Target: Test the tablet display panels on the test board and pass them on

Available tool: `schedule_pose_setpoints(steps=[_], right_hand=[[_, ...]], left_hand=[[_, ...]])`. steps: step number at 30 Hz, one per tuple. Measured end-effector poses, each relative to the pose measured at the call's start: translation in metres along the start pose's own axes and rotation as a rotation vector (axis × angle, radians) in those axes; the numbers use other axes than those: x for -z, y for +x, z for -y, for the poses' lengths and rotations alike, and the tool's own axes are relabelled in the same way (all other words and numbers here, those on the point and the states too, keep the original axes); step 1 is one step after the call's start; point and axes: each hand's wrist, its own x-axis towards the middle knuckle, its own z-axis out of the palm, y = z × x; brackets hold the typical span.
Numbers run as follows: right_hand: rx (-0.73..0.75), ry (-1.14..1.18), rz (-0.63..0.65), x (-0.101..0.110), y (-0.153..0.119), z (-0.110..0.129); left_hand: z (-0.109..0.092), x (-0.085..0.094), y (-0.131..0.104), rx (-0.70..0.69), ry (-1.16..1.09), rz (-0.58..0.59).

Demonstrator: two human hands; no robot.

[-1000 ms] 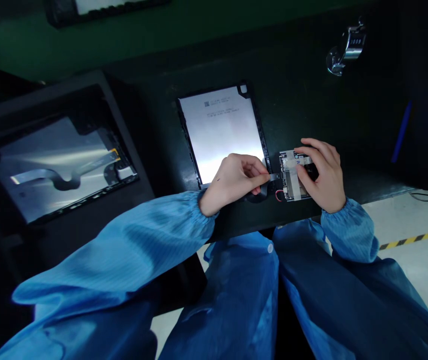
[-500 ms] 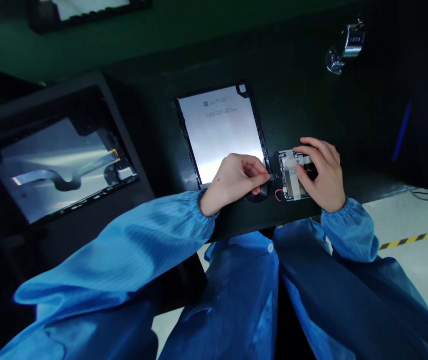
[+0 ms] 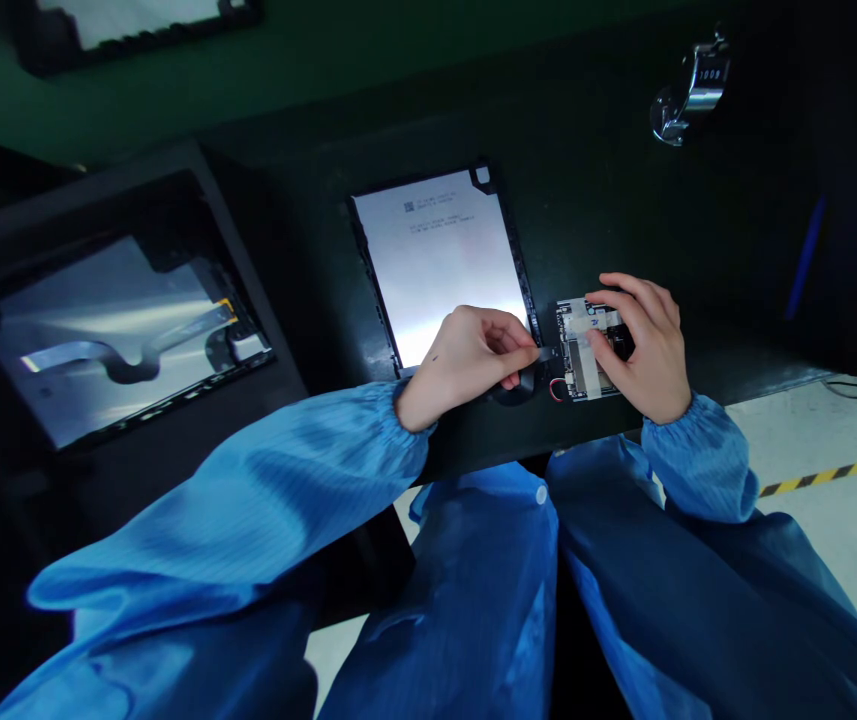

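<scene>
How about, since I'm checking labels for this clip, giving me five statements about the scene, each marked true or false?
1. The left hand pinches a thin strip. True.
2. The right hand is over the taped circuit board. True.
3. The silver counter lies left of the pale panel. False: the silver counter is right of it, near the top of the view.
4. The pale panel lies between the dark holder and the circuit board. True.
5. The sleeves are white. False: the sleeves are blue.
</scene>
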Motion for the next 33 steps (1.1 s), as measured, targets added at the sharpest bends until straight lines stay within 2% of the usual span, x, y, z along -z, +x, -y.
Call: schedule_pose_setpoints(steps=[16, 18, 19, 22, 23, 24, 26, 29, 33], right_hand=[[-0.054, -0.086, -0.009, -0.004, 0.012, 0.009], [-0.043, -0.032, -0.022, 0.000, 0.011, 0.008], [-0.026, 0.010, -0.051, 0.003, 0.009, 0.009], [0.091, 0.130, -0.209, 0.011, -0.007, 0.022], [0.160, 0.165, -0.232, 0.011, -0.015, 0.029], [0.240, 0.194, -0.222, 0.008, -0.024, 0.037], [0.413, 0.236, -0.096, -0.003, -0.042, 0.052], [0.492, 0.181, 0.042, -0.028, -0.062, 0.062], [0.455, 0.148, 0.048, -0.053, -0.072, 0.050]], left_hand=[[-0.004, -0.005, 0.000, -0.021, 0.032, 0.035], [-0.007, 0.007, 0.000, -0.104, 0.101, 0.018], [-0.008, 0.018, 0.001, -0.174, 0.181, -0.054], [-0.005, 0.066, 0.013, -0.389, 0.582, -0.436], [-0.001, 0.083, 0.019, -0.414, 0.715, -0.501], [0.004, 0.098, 0.026, -0.417, 0.792, -0.536], [0.014, 0.119, 0.037, -0.373, 0.851, -0.505], [0.024, 0.126, 0.045, -0.370, 0.903, -0.485], [0.017, 0.118, 0.047, -0.304, 0.920, -0.471]])
